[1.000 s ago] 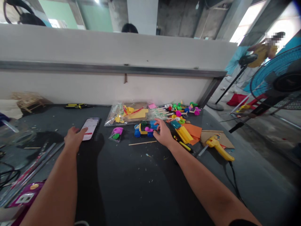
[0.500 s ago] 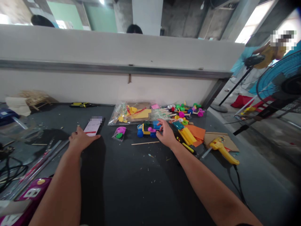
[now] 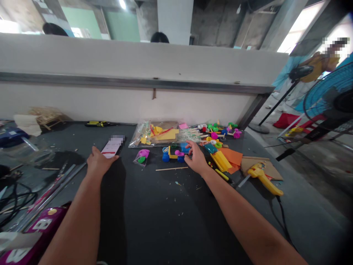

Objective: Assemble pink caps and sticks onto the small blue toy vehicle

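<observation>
My left hand (image 3: 99,163) rests at the near end of a phone (image 3: 108,151) lying screen up, its thumb and fingers spread around the lower edge. My right hand (image 3: 197,159) is open, fingers loosely bent, beside a small toy car (image 3: 173,152) with a yellow frame and blue wheels. Whether the fingertips touch the car is unclear. A thin wooden stick (image 3: 171,169) lies just in front of the car. Between my hands sits a small clear bag (image 3: 141,156) with pink and green pieces. Right of my right hand are yellow blocks (image 3: 221,161).
A yellow glue gun (image 3: 261,177) with a cord lies right, near orange sheets (image 3: 234,157) and cardboard (image 3: 271,169). Behind are a clear bag of parts (image 3: 162,134) and colourful toy pieces (image 3: 213,135). Rods (image 3: 59,187) and a purple case (image 3: 41,228) lie left. A fan (image 3: 328,95) stands right.
The whole view has shifted slightly, moving things right and a little down. Both hands stay by the same things; no object has visibly moved on the table.
</observation>
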Tool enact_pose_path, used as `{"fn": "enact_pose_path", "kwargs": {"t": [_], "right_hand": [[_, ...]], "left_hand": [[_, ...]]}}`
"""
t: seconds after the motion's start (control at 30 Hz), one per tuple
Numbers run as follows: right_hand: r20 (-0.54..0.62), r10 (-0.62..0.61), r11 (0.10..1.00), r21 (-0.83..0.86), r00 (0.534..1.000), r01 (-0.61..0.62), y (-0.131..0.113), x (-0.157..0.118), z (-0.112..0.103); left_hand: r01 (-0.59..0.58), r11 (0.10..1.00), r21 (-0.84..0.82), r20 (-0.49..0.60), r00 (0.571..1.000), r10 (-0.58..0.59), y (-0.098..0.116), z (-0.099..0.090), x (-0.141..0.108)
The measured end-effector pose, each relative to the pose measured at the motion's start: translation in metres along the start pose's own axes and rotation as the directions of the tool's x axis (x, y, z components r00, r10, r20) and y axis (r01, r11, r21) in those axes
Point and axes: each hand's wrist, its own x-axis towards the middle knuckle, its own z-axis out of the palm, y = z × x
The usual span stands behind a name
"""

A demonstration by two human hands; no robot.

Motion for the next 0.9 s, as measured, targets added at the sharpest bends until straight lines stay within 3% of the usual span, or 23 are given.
{"fn": "enact_pose_path", "kwargs": {"t": [0.07, 0.17, 0.3, 0.4, 0.5, 0.6, 0.73, 0.9], "right_hand": [[0.001, 0.0, 1.0, 0.0, 1.0, 0.0, 0.0, 0.0, 0.0], [0.0, 0.001, 1.0, -0.002, 1.0, -0.001, 0.001, 0.0, 0.0], [-0.012, 0.015, 1.0, 0.013, 1.0, -0.015, 0.003, 0.0, 0.002], [-0.027, 0.032, 0.999, 0.03, 0.999, -0.032, 0.005, -0.001, 0.003], [-0.034, 0.039, 0.999, 0.029, 0.999, -0.038, 0.006, -0.001, 0.003], [-0.031, 0.038, 0.999, 0.021, 0.999, -0.038, 0.006, -0.001, 0.003], [-0.023, 0.038, 0.999, 0.026, 0.999, -0.037, 0.005, -0.001, 0.002], [-0.039, 0.041, 0.999, 0.035, 0.998, -0.039, 0.007, -0.002, 0.004]], "left_hand": [[0.003, 1.0, 0.015, -0.155, 0.988, -0.001, 0.022, -0.002, -0.013], [-0.153, 0.967, -0.205, -0.357, 0.931, 0.072, 0.069, -0.002, -0.035], [-0.343, 0.792, -0.505, -0.437, 0.893, 0.108, 0.135, 0.005, -0.064], [-0.396, 0.67, -0.628, -0.456, 0.885, 0.097, 0.165, 0.016, -0.087], [-0.432, 0.579, -0.692, -0.472, 0.877, 0.09, 0.172, 0.026, -0.109], [-0.49, 0.546, -0.68, -0.487, 0.858, 0.164, 0.162, 0.034, -0.122], [-0.534, 0.551, -0.641, -0.481, 0.839, 0.255, 0.147, 0.038, -0.127], [-0.559, 0.507, -0.656, -0.459, 0.829, 0.32, 0.145, 0.041, -0.13]]}}
